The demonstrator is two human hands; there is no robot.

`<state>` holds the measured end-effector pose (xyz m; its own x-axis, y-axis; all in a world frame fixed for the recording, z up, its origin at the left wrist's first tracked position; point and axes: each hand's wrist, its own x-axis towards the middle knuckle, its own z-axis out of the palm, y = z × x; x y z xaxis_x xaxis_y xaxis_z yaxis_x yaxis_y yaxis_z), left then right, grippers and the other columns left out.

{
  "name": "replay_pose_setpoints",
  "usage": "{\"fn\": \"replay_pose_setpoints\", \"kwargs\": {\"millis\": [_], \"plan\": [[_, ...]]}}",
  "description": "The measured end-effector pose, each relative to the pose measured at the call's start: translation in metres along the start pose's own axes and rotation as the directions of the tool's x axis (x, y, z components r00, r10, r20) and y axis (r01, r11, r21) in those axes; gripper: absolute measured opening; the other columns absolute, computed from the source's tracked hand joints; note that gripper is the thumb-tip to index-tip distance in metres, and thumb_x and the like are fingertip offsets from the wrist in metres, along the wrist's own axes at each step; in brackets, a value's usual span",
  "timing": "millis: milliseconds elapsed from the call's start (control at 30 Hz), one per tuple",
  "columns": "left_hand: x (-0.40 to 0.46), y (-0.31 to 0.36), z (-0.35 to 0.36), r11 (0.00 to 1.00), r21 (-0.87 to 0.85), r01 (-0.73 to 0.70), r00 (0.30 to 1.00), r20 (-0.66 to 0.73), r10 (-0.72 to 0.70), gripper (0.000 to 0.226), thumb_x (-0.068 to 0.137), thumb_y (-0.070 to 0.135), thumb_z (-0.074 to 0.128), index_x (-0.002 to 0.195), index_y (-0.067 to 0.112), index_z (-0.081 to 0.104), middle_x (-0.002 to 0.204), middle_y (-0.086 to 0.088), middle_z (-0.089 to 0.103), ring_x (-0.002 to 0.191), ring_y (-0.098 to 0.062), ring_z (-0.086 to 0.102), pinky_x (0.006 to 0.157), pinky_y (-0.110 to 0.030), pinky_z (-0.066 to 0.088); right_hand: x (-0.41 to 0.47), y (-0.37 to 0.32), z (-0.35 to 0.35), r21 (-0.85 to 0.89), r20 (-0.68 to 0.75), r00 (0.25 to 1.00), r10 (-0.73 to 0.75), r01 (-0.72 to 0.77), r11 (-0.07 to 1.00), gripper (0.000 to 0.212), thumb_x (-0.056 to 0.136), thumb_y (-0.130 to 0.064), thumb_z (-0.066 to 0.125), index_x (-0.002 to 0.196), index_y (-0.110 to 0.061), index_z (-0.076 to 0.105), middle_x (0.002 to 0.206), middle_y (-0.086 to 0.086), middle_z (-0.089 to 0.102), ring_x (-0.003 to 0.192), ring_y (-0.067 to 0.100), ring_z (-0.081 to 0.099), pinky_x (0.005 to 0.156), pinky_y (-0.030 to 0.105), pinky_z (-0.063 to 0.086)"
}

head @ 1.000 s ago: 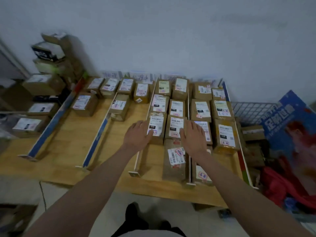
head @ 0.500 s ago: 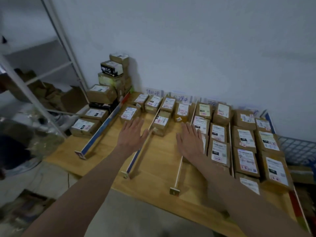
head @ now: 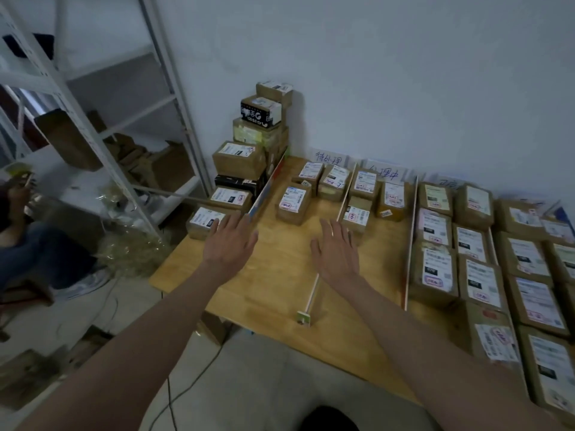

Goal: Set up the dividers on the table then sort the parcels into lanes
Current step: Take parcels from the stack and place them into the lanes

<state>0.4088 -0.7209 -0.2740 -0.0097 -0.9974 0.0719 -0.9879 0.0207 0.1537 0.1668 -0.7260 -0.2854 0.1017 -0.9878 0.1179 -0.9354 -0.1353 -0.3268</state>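
A wooden table [head: 273, 293] carries upright dividers that split it into lanes. Brown cardboard parcels with white labels fill the right lanes [head: 435, 269]; a few sit at the back of the left lanes [head: 292, 202]. My left hand [head: 228, 241] hovers flat with straight fingers over the table's left edge, beside the blue-edged divider [head: 264, 194] and next to a parcel [head: 203, 220] in the stack off the table. My right hand [head: 337, 251] is spread flat above the white divider [head: 314, 290]. Neither hand holds anything.
A pile of parcels [head: 261, 132] stands against the wall left of the table. A white metal shelf rack [head: 102, 141] is further left, with a seated person [head: 28, 237] beside it. Handwritten paper labels [head: 329, 158] line the wall behind the lanes. A cable [head: 174, 396] runs across the floor.
My view has swung left and both hands have moved left across the table, from over the filled right lanes to the two left lanes. Both stay flat and hold nothing.
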Motion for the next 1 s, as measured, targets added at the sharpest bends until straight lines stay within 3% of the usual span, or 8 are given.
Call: {"fn": "replay_pose_setpoints", "kwargs": {"millis": [133, 267, 500, 1000], "plan": [[0.011, -0.039, 0.001, 0.998, -0.030, 0.051, 0.999, 0.001, -0.051, 0.054, 0.101, 0.046, 0.026, 0.144, 0.016, 0.040, 0.150, -0.009, 0.041, 0.140, -0.027, 0.032, 0.117, -0.046, 0.020, 0.017, -0.036, 0.021, -0.003, 0.023, 1.000, -0.012, 0.012, 1.000, 0.054, 0.103, -0.037, 0.032, 0.151, -0.013, 0.026, 0.158, 0.010, 0.026, 0.146, 0.027, 0.022, 0.121, 0.044, 0.017], [0.030, -0.080, 0.015, 0.994, -0.030, 0.103, 0.994, 0.025, -0.103, 0.055, 0.103, 0.045, 0.028, 0.150, 0.016, 0.034, 0.157, -0.008, 0.031, 0.146, -0.026, 0.025, 0.120, -0.045, 0.015, 0.040, -0.066, 0.049, 0.015, 0.020, 1.000, -0.018, 0.018, 1.000, 0.050, 0.101, -0.034, 0.038, 0.145, -0.010, 0.034, 0.149, 0.011, 0.036, 0.137, 0.029, 0.035, 0.116, 0.043, 0.026], [0.089, -0.149, 0.051, 0.986, -0.063, 0.153, 0.986, 0.079, -0.148, 0.056, 0.102, 0.046, 0.031, 0.150, 0.016, 0.034, 0.158, -0.009, 0.030, 0.145, -0.028, 0.026, 0.120, -0.044, 0.014, 0.098, -0.106, 0.112, 0.052, 0.037, 0.999, -0.005, 0.003, 0.999, 0.049, 0.098, -0.030, 0.044, 0.142, -0.011, 0.037, 0.140, 0.010, 0.044, 0.125, 0.027, 0.045, 0.108, 0.042, 0.036], [0.193, -0.250, 0.106, 0.985, -0.082, 0.154, 0.949, 0.291, -0.124, 0.053, 0.100, 0.043, 0.038, 0.144, 0.014, 0.037, 0.146, -0.011, 0.042, 0.129, -0.036, 0.044, 0.109, -0.050, 0.036, 0.187, -0.177, 0.213, 0.075, 0.184, 0.972, 0.148, -0.164, 0.984, 0.048, 0.099, -0.027, 0.040, 0.143, -0.010, 0.034, 0.144, 0.009, 0.042, 0.133, 0.027, 0.038, 0.114, 0.044, 0.025]]}}
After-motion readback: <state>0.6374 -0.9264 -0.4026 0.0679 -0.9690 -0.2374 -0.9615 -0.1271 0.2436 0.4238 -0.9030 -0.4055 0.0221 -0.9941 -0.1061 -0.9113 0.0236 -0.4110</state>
